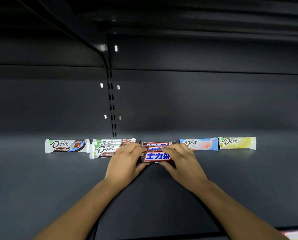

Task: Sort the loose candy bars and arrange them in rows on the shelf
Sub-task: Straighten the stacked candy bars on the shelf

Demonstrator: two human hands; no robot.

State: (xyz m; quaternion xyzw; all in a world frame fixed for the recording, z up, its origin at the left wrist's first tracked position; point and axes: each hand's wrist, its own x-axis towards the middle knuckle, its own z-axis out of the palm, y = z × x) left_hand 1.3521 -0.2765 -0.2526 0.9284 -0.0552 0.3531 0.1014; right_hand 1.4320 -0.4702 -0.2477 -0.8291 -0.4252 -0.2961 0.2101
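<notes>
A dark Snickers bar [157, 157] lies at the front of a short row of the same bars [157, 144] in the middle of the black shelf [58, 179]. My left hand [125, 161] grips its left end and my right hand [181, 160] grips its right end, fingers curled over the wrapper. To the left sits a stack of white Dove bars [106, 148], partly hidden by my left hand, and a single white Dove bar [67, 146] further left. On the right lie a pink-and-blue Dove bar [201, 144] and a yellow Dove bar [237, 143].
The shelf's back wall has a slotted upright [112, 108] just left of centre. Another dark shelf [179, 14] hangs overhead. A bright label [293, 235] shows at the bottom right edge, below the shelf front.
</notes>
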